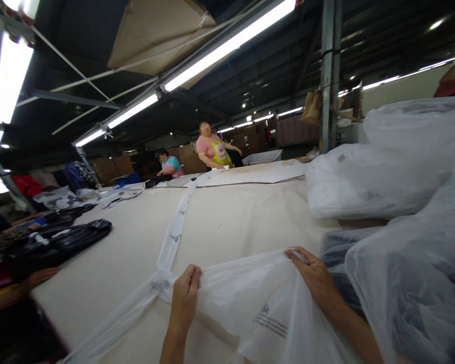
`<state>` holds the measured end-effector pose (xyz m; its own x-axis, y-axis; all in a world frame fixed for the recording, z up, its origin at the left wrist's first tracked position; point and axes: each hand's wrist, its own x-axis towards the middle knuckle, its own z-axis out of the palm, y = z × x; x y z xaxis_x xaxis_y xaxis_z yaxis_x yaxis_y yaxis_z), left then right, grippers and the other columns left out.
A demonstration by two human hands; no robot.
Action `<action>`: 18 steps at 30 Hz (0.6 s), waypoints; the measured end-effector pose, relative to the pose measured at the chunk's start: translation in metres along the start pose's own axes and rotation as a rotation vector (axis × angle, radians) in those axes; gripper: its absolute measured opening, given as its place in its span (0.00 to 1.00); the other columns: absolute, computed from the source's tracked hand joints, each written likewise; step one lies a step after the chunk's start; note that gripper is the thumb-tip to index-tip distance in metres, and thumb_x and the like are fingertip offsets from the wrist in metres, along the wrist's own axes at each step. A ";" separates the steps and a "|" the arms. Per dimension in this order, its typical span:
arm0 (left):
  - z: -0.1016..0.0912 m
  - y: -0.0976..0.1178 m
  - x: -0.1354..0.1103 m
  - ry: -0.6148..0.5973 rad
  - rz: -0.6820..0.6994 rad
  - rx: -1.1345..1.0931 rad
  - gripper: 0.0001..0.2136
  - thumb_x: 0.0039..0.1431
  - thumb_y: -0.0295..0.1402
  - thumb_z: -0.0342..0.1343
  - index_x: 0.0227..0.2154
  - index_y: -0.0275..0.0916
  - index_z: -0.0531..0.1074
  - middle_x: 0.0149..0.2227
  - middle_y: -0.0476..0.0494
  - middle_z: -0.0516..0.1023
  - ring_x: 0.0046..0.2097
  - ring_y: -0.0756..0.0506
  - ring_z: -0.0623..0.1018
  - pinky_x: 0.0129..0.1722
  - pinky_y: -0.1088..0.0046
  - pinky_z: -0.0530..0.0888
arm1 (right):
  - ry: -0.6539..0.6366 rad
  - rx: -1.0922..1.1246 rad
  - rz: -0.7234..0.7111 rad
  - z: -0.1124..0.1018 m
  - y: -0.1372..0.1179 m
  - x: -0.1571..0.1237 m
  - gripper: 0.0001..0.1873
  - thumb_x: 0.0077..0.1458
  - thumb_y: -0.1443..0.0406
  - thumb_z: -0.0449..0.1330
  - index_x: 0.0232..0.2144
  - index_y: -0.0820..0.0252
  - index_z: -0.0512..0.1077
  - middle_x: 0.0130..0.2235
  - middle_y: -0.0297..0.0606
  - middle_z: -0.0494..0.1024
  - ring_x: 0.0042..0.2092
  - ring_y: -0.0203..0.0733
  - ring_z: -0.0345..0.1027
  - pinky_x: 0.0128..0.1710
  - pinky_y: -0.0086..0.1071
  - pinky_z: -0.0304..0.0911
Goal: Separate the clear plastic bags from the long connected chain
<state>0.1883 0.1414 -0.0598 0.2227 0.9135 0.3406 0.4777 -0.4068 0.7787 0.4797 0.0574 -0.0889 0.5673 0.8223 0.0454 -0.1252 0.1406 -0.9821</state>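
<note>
A translucent plastic bag (246, 283) with small dark print hangs between my two hands. My left hand (187, 288) is closed on its upper left edge, thumb on top. At the upper right edge, my right hand (307, 268) pinches the same bag. Beneath lies a wide cream table surface (231, 217). A long printed plastic strip (170, 242) runs across it, passing just left of my left hand. The bag's lower part runs out of view at the bottom.
Filled clear plastic bags (364, 177) are piled along the right side. Black plastic bundles (79, 237) lie on the left, near another person's arm (34, 278). Across the table stands a person in a yellow apron (220, 154); another person (169, 164) works farther left. A metal post (329, 76) rises behind.
</note>
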 end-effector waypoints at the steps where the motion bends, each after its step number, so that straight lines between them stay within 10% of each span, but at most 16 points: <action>1: 0.000 -0.001 0.000 0.022 -0.002 -0.013 0.18 0.57 0.48 0.44 0.22 0.38 0.60 0.22 0.52 0.57 0.27 0.50 0.60 0.27 0.77 0.57 | 0.002 0.015 0.027 0.001 -0.001 0.000 0.23 0.39 0.49 0.62 0.32 0.60 0.67 0.25 0.29 0.68 0.24 0.32 0.60 0.22 0.25 0.55; 8: 0.008 -0.001 -0.001 0.000 0.018 0.035 0.17 0.59 0.46 0.42 0.23 0.38 0.60 0.23 0.52 0.59 0.28 0.50 0.62 0.29 0.76 0.58 | 0.029 0.351 0.244 0.003 0.002 0.003 0.25 0.34 0.51 0.67 0.31 0.57 0.62 0.21 0.26 0.65 0.20 0.31 0.58 0.22 0.26 0.56; 18: 0.003 -0.030 0.010 0.351 -0.161 0.028 0.18 0.54 0.48 0.41 0.21 0.39 0.61 0.21 0.50 0.64 0.28 0.47 0.66 0.31 0.72 0.60 | 0.024 0.295 0.122 0.004 -0.008 -0.001 0.22 0.42 0.49 0.63 0.30 0.58 0.62 0.22 0.28 0.65 0.22 0.32 0.59 0.22 0.28 0.59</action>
<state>0.1789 0.1627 -0.0811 -0.1591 0.9118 0.3785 0.5065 -0.2537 0.8240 0.4774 0.0578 -0.0805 0.5523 0.8301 -0.0768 -0.4219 0.1989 -0.8845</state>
